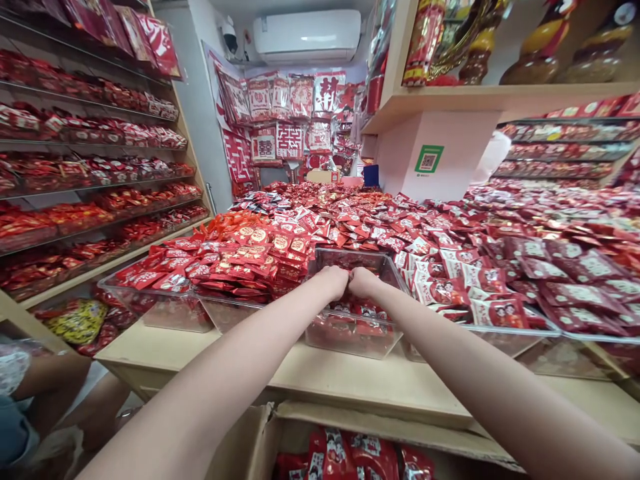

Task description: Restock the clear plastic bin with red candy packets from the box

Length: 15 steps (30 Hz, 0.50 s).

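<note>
Holding left hand point(334, 283) and right hand point(364, 283) over the clear bin point(353, 339), knuckles almost together; above red packets point(373, 311) inside it; cannot tell the grip, with fingertips hidden.

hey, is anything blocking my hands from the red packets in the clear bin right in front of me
Nothing visible is. Your left hand and right hand are close together over the open clear bin, past its front side, with red packets showing below.
</note>
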Available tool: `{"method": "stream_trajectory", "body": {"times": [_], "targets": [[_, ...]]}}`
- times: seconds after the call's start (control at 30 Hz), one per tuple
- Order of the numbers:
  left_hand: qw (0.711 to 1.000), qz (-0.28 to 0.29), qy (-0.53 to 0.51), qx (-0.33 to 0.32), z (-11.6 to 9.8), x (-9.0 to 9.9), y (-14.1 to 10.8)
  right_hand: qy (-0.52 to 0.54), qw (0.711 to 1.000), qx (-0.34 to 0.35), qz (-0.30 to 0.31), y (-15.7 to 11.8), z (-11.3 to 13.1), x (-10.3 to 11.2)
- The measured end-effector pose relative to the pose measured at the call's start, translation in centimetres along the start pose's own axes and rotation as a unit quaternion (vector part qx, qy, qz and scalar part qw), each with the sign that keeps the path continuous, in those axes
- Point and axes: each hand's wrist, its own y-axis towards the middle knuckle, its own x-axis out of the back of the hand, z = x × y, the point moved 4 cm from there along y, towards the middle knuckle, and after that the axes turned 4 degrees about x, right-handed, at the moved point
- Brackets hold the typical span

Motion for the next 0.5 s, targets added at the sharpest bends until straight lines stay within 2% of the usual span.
{"method": "stream_trajectory", "body": {"times": [0.5], "targets": [[0.999,-0.012,0.028,0.026,0.86,-0.62,0.71,-0.017,1.000,-0.009,-0.006,0.02,0.00,0.29]]}}
